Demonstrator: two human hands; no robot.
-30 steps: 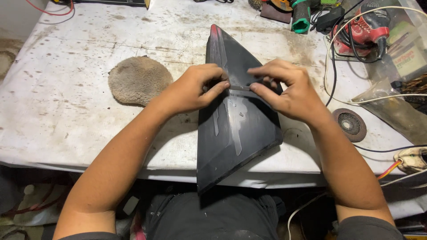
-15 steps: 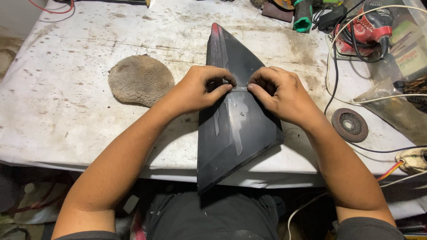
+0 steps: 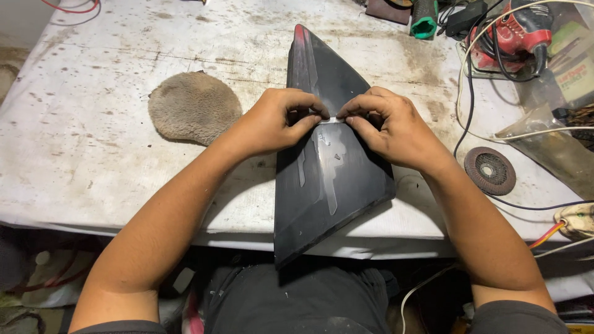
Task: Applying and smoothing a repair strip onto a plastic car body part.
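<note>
A stained white worktable (image 3: 93, 142) fills most of the view, its near edge running just above the person's lap. On it lies a long black triangular panel (image 3: 334, 179), pointed end away from the person and tipped with a red patch, its wide end hanging past the table's front edge. Pale scuffed patches mark its middle.

To the left of the panel, apart from it, sits a round tan polishing pad (image 3: 193, 106). On the right are a red power tool (image 3: 516, 34) wound in cables, and a dark abrasive disc (image 3: 490, 170) lying flat near the right forearm.

Both hands rest on the panel, just above its middle. The left hand (image 3: 275, 120) and right hand (image 3: 390, 127) each have thumb and forefinger pinched narrow on 1 small pale strip (image 3: 333, 119), seemingly tape, stretched between them across the panel's surface.

As a judgement, the work looks early: the strip is not pressed flat, the scuffed patches remain bare, and the pad and tools lie untouched.
</note>
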